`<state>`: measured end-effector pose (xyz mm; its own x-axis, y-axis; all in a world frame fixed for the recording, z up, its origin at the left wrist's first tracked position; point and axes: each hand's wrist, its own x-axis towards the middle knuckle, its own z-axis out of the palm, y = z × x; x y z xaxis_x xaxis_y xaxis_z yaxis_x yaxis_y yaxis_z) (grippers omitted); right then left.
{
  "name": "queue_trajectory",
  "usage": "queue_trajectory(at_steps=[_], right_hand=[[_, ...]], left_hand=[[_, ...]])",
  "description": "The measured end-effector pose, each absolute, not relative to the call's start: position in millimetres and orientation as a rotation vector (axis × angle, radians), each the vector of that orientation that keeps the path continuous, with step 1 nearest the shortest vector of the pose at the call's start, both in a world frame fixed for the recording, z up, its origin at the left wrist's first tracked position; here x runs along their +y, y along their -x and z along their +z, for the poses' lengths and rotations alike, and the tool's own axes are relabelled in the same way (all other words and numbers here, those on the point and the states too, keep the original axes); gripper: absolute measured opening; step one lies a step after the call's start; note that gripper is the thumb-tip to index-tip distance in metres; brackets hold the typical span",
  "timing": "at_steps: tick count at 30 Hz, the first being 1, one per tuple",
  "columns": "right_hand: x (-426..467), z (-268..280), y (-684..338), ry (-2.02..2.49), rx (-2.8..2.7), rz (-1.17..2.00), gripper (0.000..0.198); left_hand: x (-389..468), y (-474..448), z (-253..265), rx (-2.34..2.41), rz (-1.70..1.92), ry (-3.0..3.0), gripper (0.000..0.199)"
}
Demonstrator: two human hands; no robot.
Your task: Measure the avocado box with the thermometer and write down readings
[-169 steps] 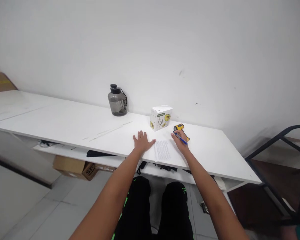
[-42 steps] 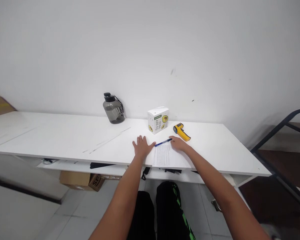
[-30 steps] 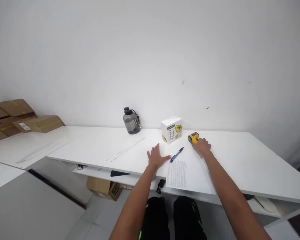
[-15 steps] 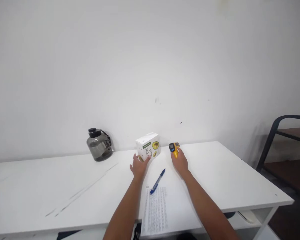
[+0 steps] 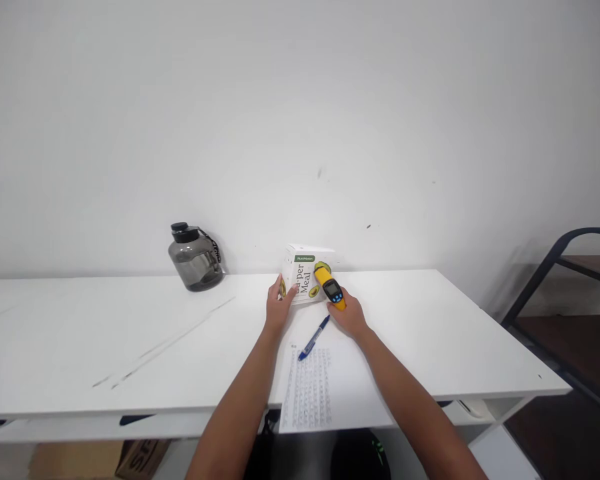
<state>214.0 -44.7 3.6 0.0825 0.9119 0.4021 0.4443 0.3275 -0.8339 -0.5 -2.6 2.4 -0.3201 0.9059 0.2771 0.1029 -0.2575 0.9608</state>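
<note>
Box [image 5: 305, 277], white with avocado prints, sits near the wall [image 5: 300, 133] on the white desk [image 5: 430, 333]. On my feed the left hand [image 5: 279, 308] holds it low on the left, thumb on the front, fingers round the side. I see the right hand [image 5: 349, 315] with its fingers wrapped round the handle of a yellow pistol-shaped device [image 5: 331, 288], nose against or just before the printed face; which, I cannot tell. Nearer the camera, a blue pen [image 5: 314, 339] lies over the far end of a sheet [image 5: 355, 393] with rows of marks, whose near edge overhangs the desk. A grey jug [image 5: 195, 263] stands well left of the box
</note>
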Motion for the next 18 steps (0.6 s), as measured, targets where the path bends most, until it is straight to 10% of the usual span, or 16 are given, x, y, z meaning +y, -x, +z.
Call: queue_trajectory(at_steps=[18], right_hand=[[-48,12,-210,1.488,-1.502,0.601,0.033]], left_hand=[[-4,4,-1,1.549,1.592,-1.365,0.079]])
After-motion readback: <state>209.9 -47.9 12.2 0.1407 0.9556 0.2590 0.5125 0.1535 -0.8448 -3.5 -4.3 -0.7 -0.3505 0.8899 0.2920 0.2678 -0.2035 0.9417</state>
